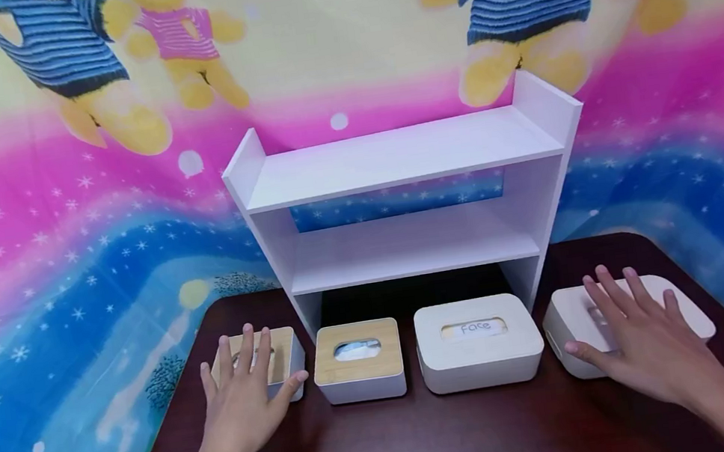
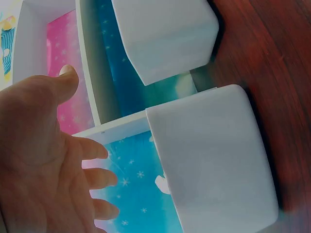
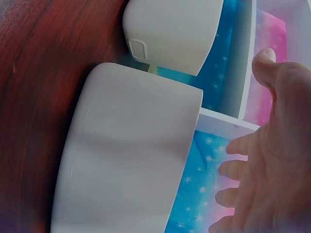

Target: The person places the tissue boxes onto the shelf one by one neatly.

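Note:
Four tissue boxes would be several; they stand in a row on the dark table. My left hand (image 1: 242, 406), fingers spread, hovers over the leftmost tissue box (image 1: 286, 344), which has a wooden lid. In the left wrist view a gap shows between that hand (image 2: 39, 155) and the box's pale side (image 2: 209, 160). Over the rightmost white tissue box (image 1: 566, 314) my right hand (image 1: 655, 348) is likewise spread, holding nothing. The right wrist view shows its fingers (image 3: 233, 170) apart from the white box (image 3: 126, 155). Both hands partly cover the lids and their slots in the head view.
Between the hands stand another wooden-lidded tissue box (image 1: 359, 369) and a white one (image 1: 482, 373) with "face" written in its slot. A white two-tier shelf (image 1: 411, 242) rises behind them. Patterned cloth (image 1: 328, 57) hangs around the dark table (image 1: 416, 445).

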